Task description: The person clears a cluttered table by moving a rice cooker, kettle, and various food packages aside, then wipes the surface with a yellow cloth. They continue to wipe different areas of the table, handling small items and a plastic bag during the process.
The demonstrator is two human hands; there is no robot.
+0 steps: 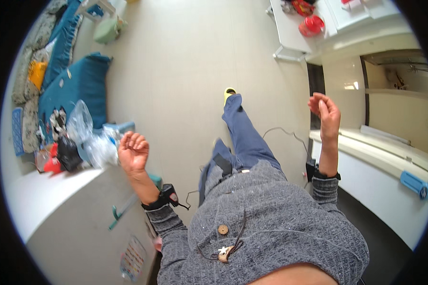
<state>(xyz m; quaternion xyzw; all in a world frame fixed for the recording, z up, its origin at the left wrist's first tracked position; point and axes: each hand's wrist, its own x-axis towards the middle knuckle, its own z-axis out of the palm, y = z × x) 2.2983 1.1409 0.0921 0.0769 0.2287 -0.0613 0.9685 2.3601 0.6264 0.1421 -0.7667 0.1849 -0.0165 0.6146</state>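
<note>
My left hand is raised palm up with its fingers loosely curled and nothing in it, near clear plastic bags on the white counter. Out to the other side is my right hand, its fingers bent inward and no object visible in it, above the edge of a white cabinet. Each wrist wears a black strap with a small box and a cable. Below, one foot in a yellow-green slipper steps forward on the pale floor.
At left stand a blue-covered sofa, a black bag and a green stool or bag. A white table holds red packages at upper right. A blue plastic holder lies on the cabinet. A thin cable trails near my legs.
</note>
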